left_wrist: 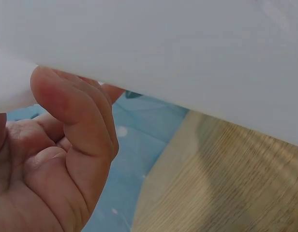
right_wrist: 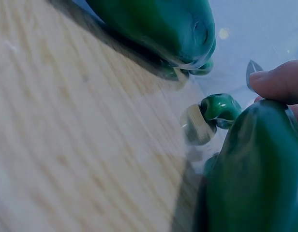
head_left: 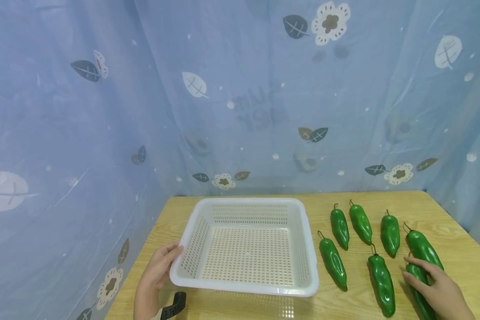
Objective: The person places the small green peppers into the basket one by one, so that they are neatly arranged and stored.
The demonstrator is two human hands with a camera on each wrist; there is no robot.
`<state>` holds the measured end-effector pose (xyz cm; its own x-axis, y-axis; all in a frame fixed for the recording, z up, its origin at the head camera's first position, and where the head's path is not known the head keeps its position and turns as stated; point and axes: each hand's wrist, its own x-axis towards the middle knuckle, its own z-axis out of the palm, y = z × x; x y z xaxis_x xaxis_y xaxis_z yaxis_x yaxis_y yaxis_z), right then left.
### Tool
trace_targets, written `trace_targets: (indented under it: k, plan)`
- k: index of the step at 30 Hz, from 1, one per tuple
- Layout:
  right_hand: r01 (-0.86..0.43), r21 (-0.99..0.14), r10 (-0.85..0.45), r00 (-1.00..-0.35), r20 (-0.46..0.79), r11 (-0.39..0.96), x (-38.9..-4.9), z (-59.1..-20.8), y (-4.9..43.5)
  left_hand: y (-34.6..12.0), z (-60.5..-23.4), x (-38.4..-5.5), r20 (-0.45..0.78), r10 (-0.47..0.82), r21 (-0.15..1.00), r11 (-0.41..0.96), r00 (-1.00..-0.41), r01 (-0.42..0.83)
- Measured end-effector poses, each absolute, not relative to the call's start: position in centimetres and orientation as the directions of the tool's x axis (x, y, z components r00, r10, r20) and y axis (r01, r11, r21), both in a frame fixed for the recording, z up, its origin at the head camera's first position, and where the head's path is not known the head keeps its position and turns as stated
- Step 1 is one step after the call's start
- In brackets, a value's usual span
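seven green peppers (head_left: 382, 284) lie on the right part of the wooden surface (head_left: 346, 309), stems mostly pointing to the back. to their left is a white basket (head_left: 244, 287) with slotted sides and bottom. the left hand (head_left: 157, 266) holds the basket by its left rim, fingers curled under the edge. the right hand (head_left: 438, 286) is over the nearest pepper (head_left: 423, 306) at the right, thumb and fingers spread around its stem end; another pepper (head_left: 426, 250) lies just beyond. the right wrist view is dim and partly cut off, so i can't tell whether those fingers grip or only touch. a black bracket (head_left: 174, 307) shows at the left wrist. a blue curtain (head_left: 244, 53) with printed leaves and flowers hangs behind.
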<state>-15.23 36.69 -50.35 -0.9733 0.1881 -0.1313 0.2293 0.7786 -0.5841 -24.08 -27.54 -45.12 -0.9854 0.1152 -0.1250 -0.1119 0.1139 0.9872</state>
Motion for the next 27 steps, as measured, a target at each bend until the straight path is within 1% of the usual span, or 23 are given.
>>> trace_targets:
  k: [5,9,15,27]
  plan:
    - [0.225,-0.617,0.227,-0.971,-0.077,0.754,-14.9,-50.0,36.0,-27.7,-45.0,-23.9,-0.138,0.098,0.984,0.123,-0.986,-0.126]
    - [0.179,-0.666,0.244,-0.97,0.005,0.724,-15.2,-49.4,35.3,-28.0,-44.8,-23.6,-0.141,0.07,0.984,0.12,-0.987,-0.132]
    - [0.099,-0.721,0.252,-0.962,0.108,0.685,-15.3,-48.3,34.8,-28.2,-44.9,-23.6,-0.125,0.077,0.989,0.089,-0.989,-0.118]
    - [0.055,-0.76,0.311,-0.929,0.199,0.648,-14.3,-48.0,33.7,-27.6,-45.1,-24.1,-0.125,0.086,0.988,0.103,-0.988,-0.116]
